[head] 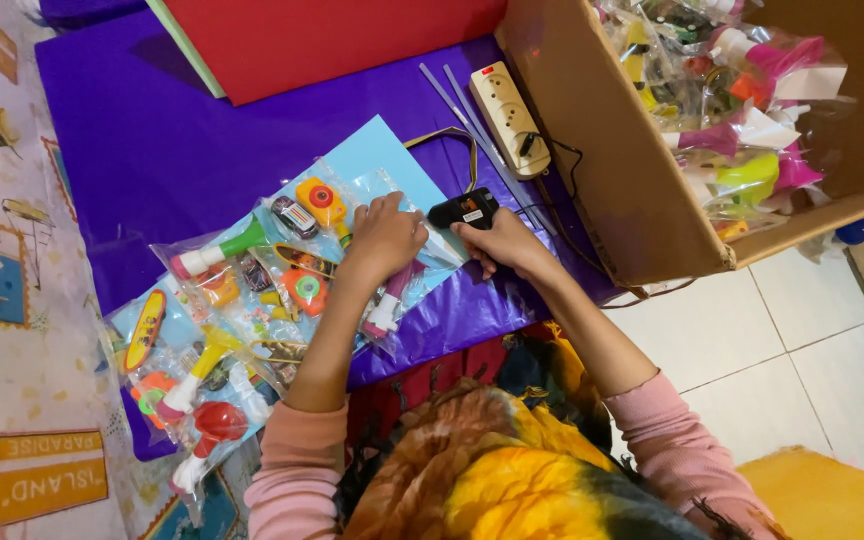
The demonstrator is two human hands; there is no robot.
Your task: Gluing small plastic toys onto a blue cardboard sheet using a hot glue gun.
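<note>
Glue gun work over bagged toys.
I see my right hand clenched around the black glue gun; left hand presses a toy bag on the purple sheet; power strip and cardboard box crowd the sheet's right edge.

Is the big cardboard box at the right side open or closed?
Open. The cardboard box lies tipped with its mouth showing, and clear packets of colourful toys are visible inside it.
</note>
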